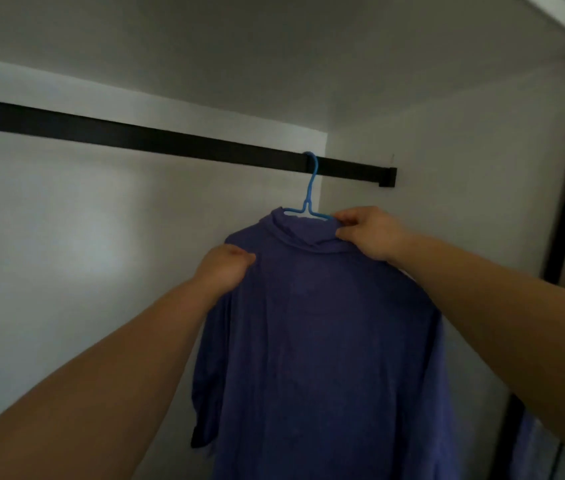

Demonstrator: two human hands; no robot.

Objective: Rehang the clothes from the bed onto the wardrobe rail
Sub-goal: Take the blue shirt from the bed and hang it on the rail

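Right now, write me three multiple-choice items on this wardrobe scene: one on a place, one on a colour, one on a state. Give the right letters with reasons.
1. Where on the black rail does the hanger sit?
A. near its right end
B. at its left end
C. off the rail, on the floor

2. What colour is the hanger?
A. red
B. blue
C. white

3. What are the hands doing?
A. both hang idle
B. both hold the purple top
C. both grasp the rail

Answers:
1 A: the hook loops over the rail close to its right end bracket.
2 B: the hook and neck are light blue.
3 B: the left hand grips the top's shoulder and the right hand pinches its collar.
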